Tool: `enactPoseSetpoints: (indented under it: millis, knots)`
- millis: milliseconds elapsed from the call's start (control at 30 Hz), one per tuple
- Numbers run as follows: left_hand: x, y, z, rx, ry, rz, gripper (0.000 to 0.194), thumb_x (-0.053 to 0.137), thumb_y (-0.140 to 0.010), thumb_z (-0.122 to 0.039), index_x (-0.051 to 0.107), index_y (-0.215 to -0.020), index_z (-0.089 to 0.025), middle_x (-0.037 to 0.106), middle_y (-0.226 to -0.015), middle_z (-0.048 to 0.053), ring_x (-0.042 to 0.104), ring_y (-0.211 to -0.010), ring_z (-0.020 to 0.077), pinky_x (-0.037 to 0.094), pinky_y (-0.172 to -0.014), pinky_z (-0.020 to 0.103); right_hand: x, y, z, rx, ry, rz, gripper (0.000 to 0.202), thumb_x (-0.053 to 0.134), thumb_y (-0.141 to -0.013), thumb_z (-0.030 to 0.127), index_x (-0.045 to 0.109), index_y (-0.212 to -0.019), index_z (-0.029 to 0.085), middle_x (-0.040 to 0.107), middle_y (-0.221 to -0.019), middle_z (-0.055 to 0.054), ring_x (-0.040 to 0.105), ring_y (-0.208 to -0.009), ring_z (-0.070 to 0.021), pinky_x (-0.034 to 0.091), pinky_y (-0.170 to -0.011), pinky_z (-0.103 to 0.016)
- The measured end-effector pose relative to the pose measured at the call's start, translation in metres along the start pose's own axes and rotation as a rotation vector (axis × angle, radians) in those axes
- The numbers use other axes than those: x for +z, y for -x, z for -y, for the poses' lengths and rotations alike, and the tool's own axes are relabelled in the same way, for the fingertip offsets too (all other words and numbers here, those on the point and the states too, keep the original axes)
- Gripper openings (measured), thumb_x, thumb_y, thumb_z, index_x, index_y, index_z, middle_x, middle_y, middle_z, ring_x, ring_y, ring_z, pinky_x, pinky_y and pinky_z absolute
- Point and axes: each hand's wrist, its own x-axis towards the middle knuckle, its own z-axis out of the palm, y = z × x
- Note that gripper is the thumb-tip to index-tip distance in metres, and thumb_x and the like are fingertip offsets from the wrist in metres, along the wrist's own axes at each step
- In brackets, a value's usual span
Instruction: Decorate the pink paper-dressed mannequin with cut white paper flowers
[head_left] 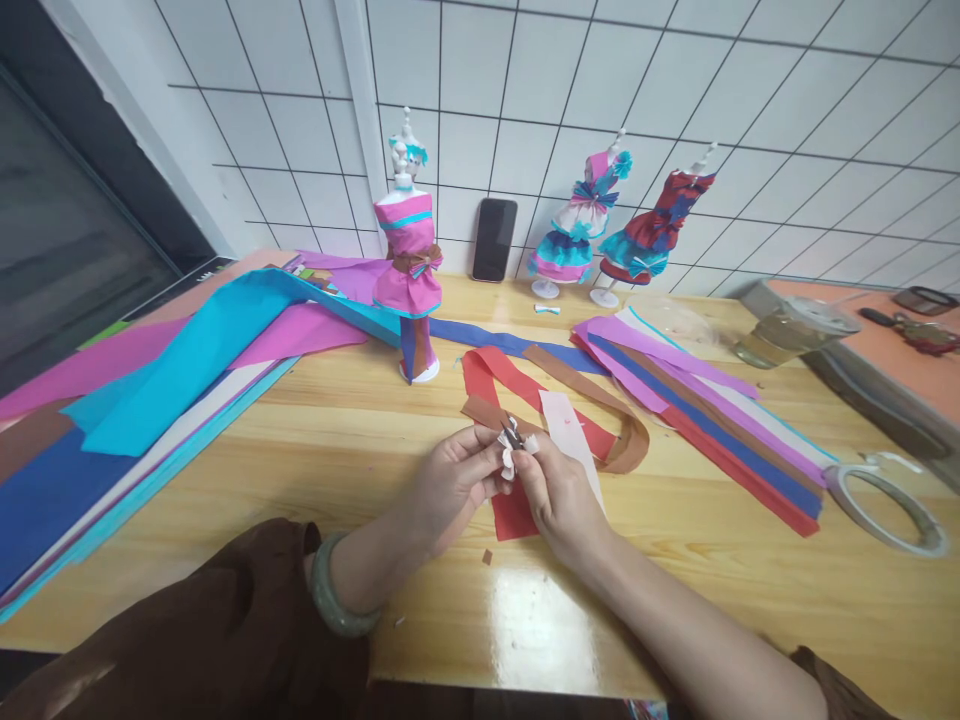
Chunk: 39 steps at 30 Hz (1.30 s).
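Note:
My left hand [465, 468] is closed, its fingertips pinching a small crumpled white paper piece [508, 465]. Against it, the thumb and fingers of my right hand [556, 492] press together on the same small bundle. Between the fingertips shows a dark pointed bit [513, 434]; whether it is a tool tip or part of the bundle I cannot tell. Beneath and behind both hands lie a red paper strip [517, 515], a curled brown strip [634, 440] and a pale pink strip [566, 425].
A small mannequin [405, 215] in a pink paper dress stands behind my hands. Two more dressed mannequins [577, 225] stand near the wall, beside a leaning phone [494, 240]. Coloured paper strips [202, 340] lie left; more strips [705, 400], a tape roll [885, 508] and a cup [795, 325] are right.

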Motion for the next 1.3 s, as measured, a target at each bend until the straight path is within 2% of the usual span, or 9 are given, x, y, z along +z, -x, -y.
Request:
enactPoseSetpoints:
  millis: [600,833,1067,1300]
  knots:
    - [0.001,0.0,-0.001,-0.034,0.023,0.011,0.012,0.067,-0.07,-0.022,0.059,-0.07,-0.014,0.052,-0.062,-0.001,0.046,-0.059,0.0072,0.037,-0.061,0.021,0.0,0.0,0.0,-0.006,0.012,-0.012,0.026,0.028,-0.092,0.038,0.043,-0.078,0.022,0.059,-0.069,-0.002,0.057,-0.063,-0.0153,0.044,-0.058,-0.026]
    - [0.001,0.0,-0.006,0.027,-0.056,0.005,0.013,0.067,-0.071,-0.024,0.059,-0.072,-0.013,0.056,-0.066,0.001,0.047,-0.06,0.0077,0.036,-0.061,0.022,-0.002,0.0,-0.001,-0.023,-0.01,0.006,0.026,0.029,-0.093,0.038,0.045,-0.08,0.022,0.06,-0.075,-0.003,0.058,-0.07,-0.0161,0.044,-0.065,-0.027]
    - [0.003,0.0,-0.01,0.071,-0.207,0.003,0.016,0.068,-0.069,-0.026,0.058,-0.07,-0.013,0.054,-0.061,0.0,0.047,-0.058,0.0086,0.036,-0.061,0.024,-0.004,0.0,-0.001,-0.003,0.012,0.024,0.027,0.029,-0.092,0.038,0.046,-0.081,0.022,0.059,-0.077,-0.004,0.058,-0.071,-0.0174,0.042,-0.068,-0.029]
    - [-0.001,-0.001,-0.008,0.085,-0.233,0.037,0.014,0.067,-0.07,-0.024,0.057,-0.071,-0.013,0.055,-0.063,0.0,0.047,-0.059,0.0081,0.037,-0.06,0.023,-0.005,0.001,-0.002,-0.003,0.031,0.025,0.028,0.029,-0.092,0.038,0.047,-0.08,0.021,0.059,-0.075,-0.004,0.058,-0.07,-0.017,0.043,-0.068,-0.029]
